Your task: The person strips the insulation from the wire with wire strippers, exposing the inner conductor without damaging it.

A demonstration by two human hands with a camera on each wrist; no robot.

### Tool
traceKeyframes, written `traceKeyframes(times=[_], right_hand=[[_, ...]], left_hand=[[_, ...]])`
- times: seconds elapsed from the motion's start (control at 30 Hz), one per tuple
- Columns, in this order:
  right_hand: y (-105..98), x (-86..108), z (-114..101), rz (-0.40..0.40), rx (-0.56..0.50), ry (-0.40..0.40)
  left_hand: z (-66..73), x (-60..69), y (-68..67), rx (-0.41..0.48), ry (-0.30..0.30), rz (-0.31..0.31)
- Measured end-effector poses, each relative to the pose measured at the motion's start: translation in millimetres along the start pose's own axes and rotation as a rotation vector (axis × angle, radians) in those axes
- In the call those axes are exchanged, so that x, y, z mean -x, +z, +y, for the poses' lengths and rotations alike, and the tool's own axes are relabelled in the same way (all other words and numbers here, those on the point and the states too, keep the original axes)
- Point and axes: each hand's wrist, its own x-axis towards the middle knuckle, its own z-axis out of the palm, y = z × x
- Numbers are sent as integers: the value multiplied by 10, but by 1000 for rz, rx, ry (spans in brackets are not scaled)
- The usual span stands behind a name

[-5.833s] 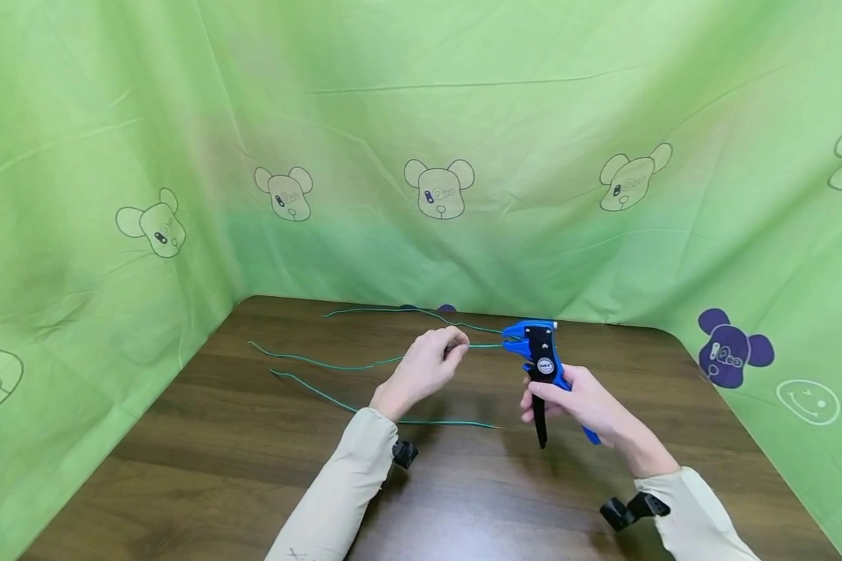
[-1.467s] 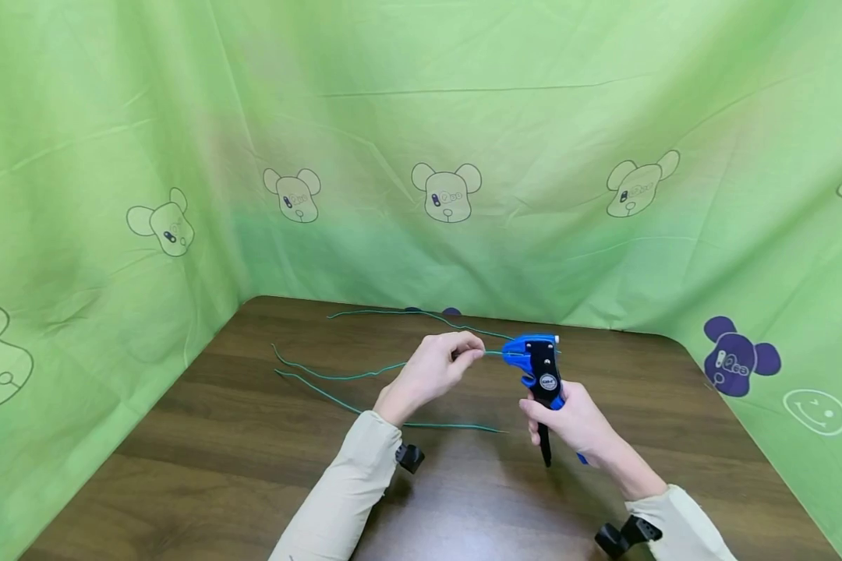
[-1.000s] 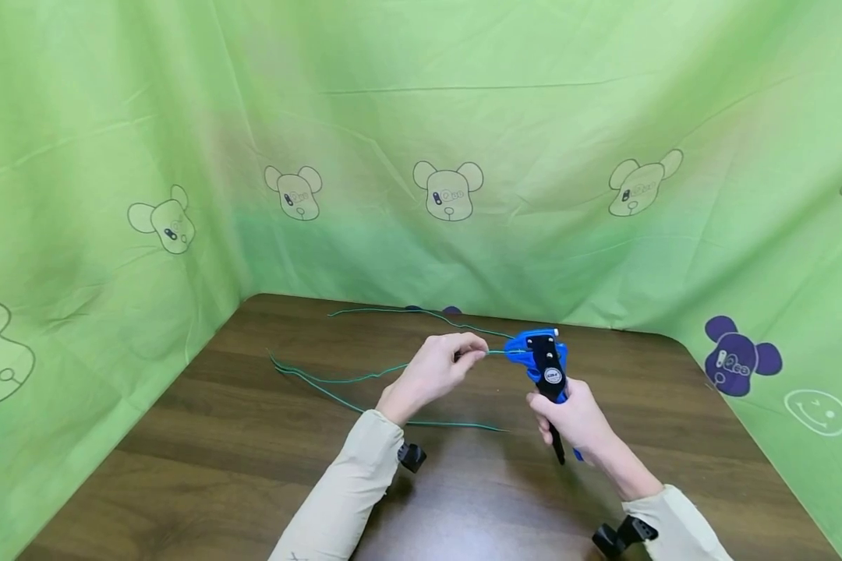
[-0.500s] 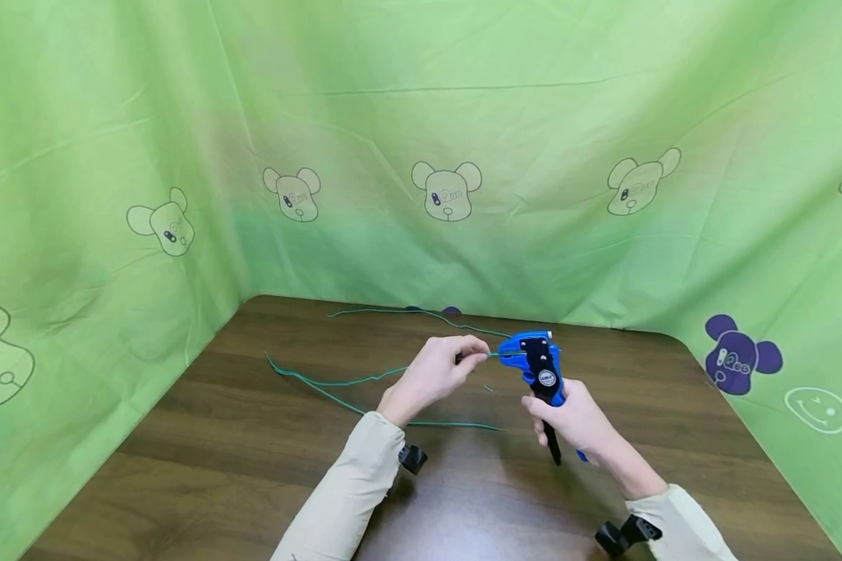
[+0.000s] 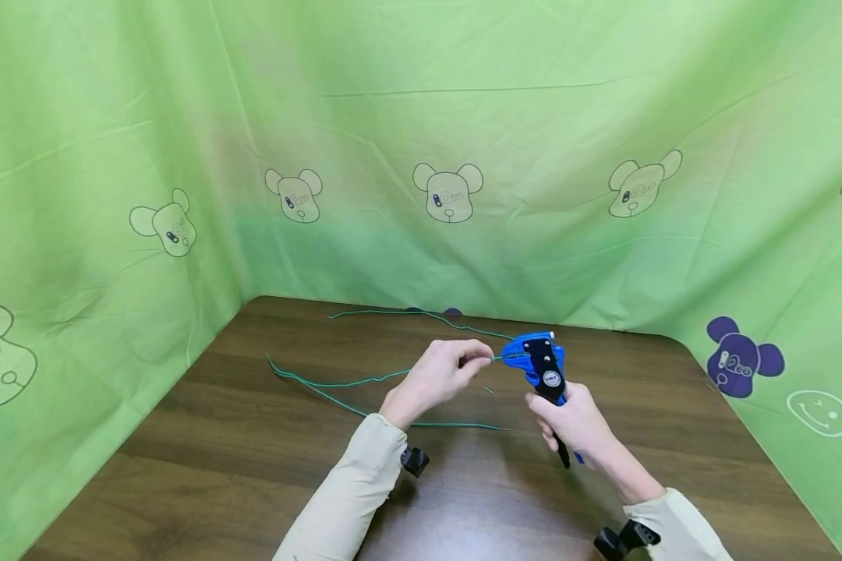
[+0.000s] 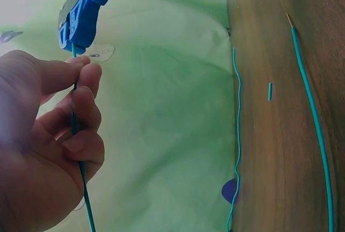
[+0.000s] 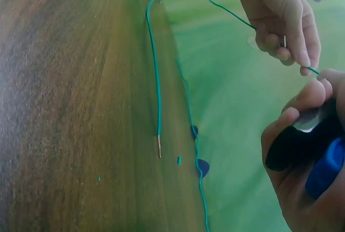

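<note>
Green plastic-coated wire (image 6: 88, 208), pinched by the left hand (image 5: 436, 378), enters the blue-and-black pistol-shaped stripper (image 5: 543, 361) the right hand (image 5: 574, 421) grips, apparently mid-strip, needing a steady squeeze.

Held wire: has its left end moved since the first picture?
Yes; on the held wire, that end has shifted right and down in view, judged against the table corner.

A green scrap (image 5: 489, 389) now lies left of the stripper (image 5: 543, 363); the left hand (image 5: 440, 375) pinches its wire (image 6: 87, 199) closer to the stripper.
</note>
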Motion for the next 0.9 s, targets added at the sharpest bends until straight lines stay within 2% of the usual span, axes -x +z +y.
traceKeyframes(times=[0.33,0.47,0.73,0.9], right_hand=[[3,24,-45,-36,12,22],[-23,32,-67,-89,15,-1],[-100,27,-74,-212,4,-105],[-145,24,-80,-255,-15,-108]], left_hand=[[-6,9,-43,6,-3,-7],[-15,7,-58,3,-3,-4],[-42,12,-82,-7,-29,14],[-52,6,-82,12,-26,16]])
